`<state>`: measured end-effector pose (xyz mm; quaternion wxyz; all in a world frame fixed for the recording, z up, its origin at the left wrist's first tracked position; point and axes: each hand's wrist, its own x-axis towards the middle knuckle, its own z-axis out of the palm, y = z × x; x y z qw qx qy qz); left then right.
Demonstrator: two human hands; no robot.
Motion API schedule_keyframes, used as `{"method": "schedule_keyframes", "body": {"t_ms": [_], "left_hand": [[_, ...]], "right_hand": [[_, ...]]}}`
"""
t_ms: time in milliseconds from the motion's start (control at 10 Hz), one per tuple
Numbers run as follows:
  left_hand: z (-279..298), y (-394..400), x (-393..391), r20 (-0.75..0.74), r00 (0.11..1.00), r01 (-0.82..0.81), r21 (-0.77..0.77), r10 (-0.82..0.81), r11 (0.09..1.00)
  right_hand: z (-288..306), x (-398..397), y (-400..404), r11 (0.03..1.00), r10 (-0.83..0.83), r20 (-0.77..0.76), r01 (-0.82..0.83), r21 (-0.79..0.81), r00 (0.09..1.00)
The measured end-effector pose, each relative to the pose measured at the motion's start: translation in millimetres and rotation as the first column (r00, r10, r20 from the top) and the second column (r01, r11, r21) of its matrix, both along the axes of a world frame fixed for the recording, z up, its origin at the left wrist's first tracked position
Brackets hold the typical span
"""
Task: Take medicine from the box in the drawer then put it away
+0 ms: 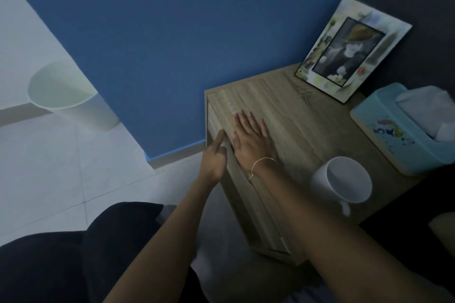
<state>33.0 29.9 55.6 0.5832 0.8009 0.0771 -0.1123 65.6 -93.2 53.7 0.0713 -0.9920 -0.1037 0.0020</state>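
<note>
A small wooden bedside cabinet (302,115) stands against a blue wall, its drawer fronts (248,194) facing left and pushed in. My right hand (253,140) lies flat, palm down, on the cabinet top near its left edge, fingers spread; a thin string bracelet circles that wrist. My left hand (214,157) is at the top edge of the upper drawer front, forefinger pointing up against it, the other fingers curled. Neither hand holds anything. No medicine box is in view.
On the cabinet top stand a white mug (342,179) near the front, a light-blue tissue box (398,135) at the right and a framed picture (352,49) leaning at the back. A white bin (66,96) stands on the tiled floor at left. My dark-clothed knees fill the bottom left.
</note>
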Motion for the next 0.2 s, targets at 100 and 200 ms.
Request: {"method": "schedule_keyframes", "body": {"t_ms": [100, 200], "left_hand": [[4, 7, -8, 0.106, 0.971, 0.176, 0.297, -0.216, 0.939], [23, 32, -15, 0.088, 0.933, 0.249, 0.541, -0.348, 0.803]], "right_hand": [[4, -1, 4, 1.000, 0.002, -0.019, -0.002, 0.002, 1.000], [17, -1, 6, 1.000, -0.009, -0.081, 0.010, 0.006, 0.997]]}}
